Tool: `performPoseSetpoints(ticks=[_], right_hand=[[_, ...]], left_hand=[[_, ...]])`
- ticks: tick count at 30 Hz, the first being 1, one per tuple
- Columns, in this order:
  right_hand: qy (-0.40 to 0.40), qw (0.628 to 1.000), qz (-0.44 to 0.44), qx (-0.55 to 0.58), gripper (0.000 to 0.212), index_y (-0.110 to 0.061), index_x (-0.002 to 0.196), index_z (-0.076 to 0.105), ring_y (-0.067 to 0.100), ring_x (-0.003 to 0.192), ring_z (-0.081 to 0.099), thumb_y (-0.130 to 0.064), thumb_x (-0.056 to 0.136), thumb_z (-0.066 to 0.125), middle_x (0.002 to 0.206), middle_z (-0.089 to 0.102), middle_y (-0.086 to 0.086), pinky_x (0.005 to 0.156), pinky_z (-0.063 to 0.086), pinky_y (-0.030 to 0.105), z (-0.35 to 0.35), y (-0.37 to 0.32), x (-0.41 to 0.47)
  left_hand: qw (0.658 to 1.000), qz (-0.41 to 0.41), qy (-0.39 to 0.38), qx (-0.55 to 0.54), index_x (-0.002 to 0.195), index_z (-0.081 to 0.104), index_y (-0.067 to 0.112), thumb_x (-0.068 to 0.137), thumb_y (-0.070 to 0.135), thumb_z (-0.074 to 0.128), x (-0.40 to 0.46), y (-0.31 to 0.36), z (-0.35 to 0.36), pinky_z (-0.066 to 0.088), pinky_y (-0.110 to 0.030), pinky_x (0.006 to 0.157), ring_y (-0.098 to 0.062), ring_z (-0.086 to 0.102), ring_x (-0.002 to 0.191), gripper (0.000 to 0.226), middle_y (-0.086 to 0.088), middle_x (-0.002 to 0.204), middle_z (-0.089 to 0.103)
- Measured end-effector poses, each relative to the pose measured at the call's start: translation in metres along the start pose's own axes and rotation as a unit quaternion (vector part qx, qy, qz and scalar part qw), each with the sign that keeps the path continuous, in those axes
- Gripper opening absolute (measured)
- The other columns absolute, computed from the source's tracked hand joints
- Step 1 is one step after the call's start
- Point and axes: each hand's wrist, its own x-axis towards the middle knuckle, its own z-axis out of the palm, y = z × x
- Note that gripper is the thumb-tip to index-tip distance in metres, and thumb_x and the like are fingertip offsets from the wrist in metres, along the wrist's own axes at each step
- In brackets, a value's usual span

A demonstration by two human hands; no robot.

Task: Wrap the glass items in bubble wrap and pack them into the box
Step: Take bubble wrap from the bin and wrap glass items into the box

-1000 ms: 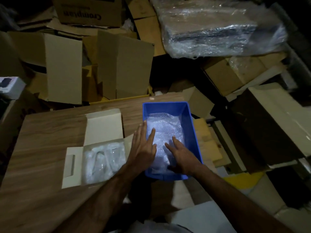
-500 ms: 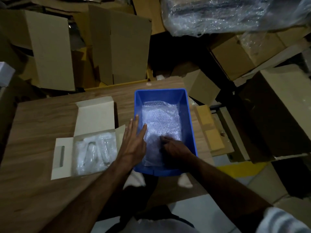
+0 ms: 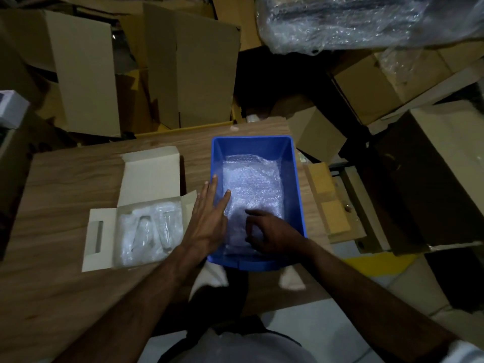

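Note:
A blue plastic bin (image 3: 298,184) stands on the wooden table (image 3: 65,184), with a sheet of bubble wrap (image 3: 254,182) lying inside it. My left hand (image 3: 208,218) lies flat with straight fingers over the bin's left wall, fingertips touching the wrap. Inside the bin's near end, my right hand (image 3: 272,233) has its fingers curled down onto the wrap; whether it pinches the sheet is unclear. To the left lies an open white cardboard box (image 3: 149,174) that holds bubble-wrapped glass items (image 3: 152,231).
Flattened and standing cardboard boxes (image 3: 183,69) crowd the floor behind the table. A large bundle in plastic film (image 3: 353,19) lies at the upper right. More cartons (image 3: 445,166) and wooden pieces (image 3: 327,200) sit right of the table.
My left hand has slid leftward onto the bin's left wall. My right hand went from flat to curled on the wrap. The camera has tilted down.

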Motion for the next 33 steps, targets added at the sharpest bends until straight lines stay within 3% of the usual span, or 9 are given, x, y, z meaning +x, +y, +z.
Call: performPoseSetpoints(ticks=[4, 8, 12, 14, 19, 24, 25, 29, 33], right_hand=[[0.083, 0.992, 0.036, 0.083, 0.009, -0.016, 0.092, 0.059, 0.027, 0.112, 0.061, -0.020, 0.090, 0.067, 0.112, 0.069, 0.014, 0.085, 0.047, 0.035, -0.016, -0.017, -0.014], [0.122, 0.991, 0.041, 0.038, 0.016, -0.018, 0.108, 0.054, 0.030, 0.106, 0.065, -0.030, 0.097, 0.052, 0.118, 0.068, 0.007, 0.075, 0.051, 0.039, -0.023, -0.028, -0.023], [0.152, 0.987, 0.049, 0.001, 0.007, -0.023, 0.101, 0.051, 0.027, 0.117, 0.063, -0.028, 0.096, 0.050, 0.149, 0.054, 0.000, 0.074, 0.056, 0.042, -0.036, -0.044, -0.031], [0.162, 0.986, 0.049, -0.008, 0.003, -0.022, 0.097, 0.052, 0.025, 0.119, 0.062, -0.024, 0.095, 0.053, 0.151, 0.051, 0.000, 0.077, 0.056, 0.042, -0.043, -0.052, -0.032], [0.175, 0.982, 0.024, -0.062, 0.016, -0.013, 0.105, 0.065, 0.026, 0.109, 0.066, -0.020, 0.093, 0.057, 0.132, 0.067, 0.003, 0.078, 0.057, 0.038, -0.060, -0.070, -0.037], [0.182, 0.979, 0.026, -0.091, 0.013, -0.031, 0.105, 0.053, 0.018, 0.089, 0.069, -0.035, 0.092, 0.052, 0.101, 0.073, -0.005, 0.068, 0.049, 0.032, -0.049, -0.073, -0.051], [0.182, 0.979, 0.037, -0.085, 0.018, -0.032, 0.109, 0.054, 0.017, 0.089, 0.068, -0.035, 0.091, 0.054, 0.101, 0.073, -0.006, 0.070, 0.049, 0.030, -0.043, -0.072, -0.054], [0.203, 0.974, 0.085, -0.048, 0.056, -0.019, 0.132, 0.059, 0.019, 0.122, 0.057, -0.038, 0.081, 0.068, 0.136, 0.063, 0.004, 0.105, 0.040, 0.026, -0.024, -0.056, -0.056], [0.211, 0.971, 0.089, -0.069, 0.022, -0.021, 0.105, 0.073, 0.028, 0.113, 0.067, -0.020, 0.083, 0.074, 0.134, 0.065, 0.007, 0.094, 0.054, 0.033, -0.024, -0.052, -0.045]], left_hand=[[1.000, -0.001, -0.006, -0.017, 0.148, 0.046, 0.006, 0.083, 0.008, 0.046, -0.002, 0.000, -0.002, 0.028, -0.064, 0.116, -0.039, 0.009, 0.152, 0.065, -0.022, 0.165, 0.009], [0.999, -0.009, -0.026, -0.042, 0.155, 0.036, 0.013, 0.087, 0.012, 0.046, -0.002, -0.005, -0.004, 0.020, -0.062, 0.120, -0.033, -0.001, 0.155, 0.068, -0.014, 0.167, -0.003], [0.997, 0.009, -0.069, -0.025, 0.160, 0.020, 0.024, 0.084, 0.037, 0.050, -0.006, -0.004, -0.015, -0.005, -0.050, 0.124, -0.027, -0.021, 0.153, 0.083, -0.009, 0.167, -0.018], [0.997, 0.019, -0.076, -0.007, 0.159, 0.020, 0.031, 0.084, 0.041, 0.063, -0.004, -0.005, -0.016, -0.007, -0.049, 0.122, -0.028, -0.022, 0.152, 0.087, -0.005, 0.167, -0.019], [0.995, 0.054, -0.047, -0.066, 0.147, 0.049, 0.031, 0.099, 0.024, 0.059, 0.012, -0.002, -0.027, 0.007, -0.052, 0.122, -0.030, -0.001, 0.155, 0.050, 0.000, 0.168, 0.011], [0.991, 0.067, -0.064, -0.096, 0.143, 0.053, 0.033, 0.102, 0.015, 0.053, 0.011, -0.007, -0.036, 0.010, -0.035, 0.123, -0.013, 0.005, 0.153, 0.045, 0.004, 0.164, 0.024], [0.990, 0.070, -0.065, -0.103, 0.144, 0.052, 0.034, 0.102, 0.014, 0.052, 0.009, -0.010, -0.037, 0.011, -0.034, 0.123, -0.012, 0.007, 0.153, 0.046, 0.005, 0.164, 0.023], [0.986, 0.089, -0.064, -0.129, 0.144, 0.051, 0.035, 0.101, 0.011, 0.052, 0.005, -0.018, -0.038, 0.016, -0.031, 0.123, -0.011, 0.013, 0.153, 0.049, 0.008, 0.163, 0.025], [0.984, 0.077, -0.066, -0.144, 0.143, 0.054, 0.032, 0.103, 0.017, 0.052, 0.001, -0.019, -0.041, 0.021, -0.029, 0.123, -0.009, 0.018, 0.153, 0.043, 0.009, 0.163, 0.029]])
